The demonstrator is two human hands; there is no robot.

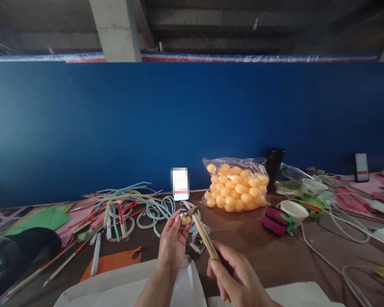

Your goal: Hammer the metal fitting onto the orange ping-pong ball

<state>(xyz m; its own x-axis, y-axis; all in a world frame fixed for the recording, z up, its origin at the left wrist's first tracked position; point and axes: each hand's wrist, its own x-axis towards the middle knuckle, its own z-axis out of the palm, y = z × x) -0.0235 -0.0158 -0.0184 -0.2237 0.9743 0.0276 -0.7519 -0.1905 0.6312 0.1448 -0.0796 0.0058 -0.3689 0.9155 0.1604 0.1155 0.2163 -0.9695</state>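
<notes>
My left hand (173, 238) is raised above the table, its fingers pinched on a small orange ball (185, 219) at the fingertips. My right hand (235, 273) is closed round the wooden handle of a small hammer (202, 233). The hammer's metal head rests against the ball. Just beyond the hands, a small open box of metal bits (198, 243) sits on the brown table (252, 251). White sheets (121, 285) lie under my forearms.
A clear bag of orange balls (235, 185) stands at the back centre by a blue partition (192, 123). Coloured tubes and sticks (124, 204) litter the left. To the right are a pink pouch (275, 221), white cups (294, 209), a black tumbler (274, 164), cables and a phone (361, 166).
</notes>
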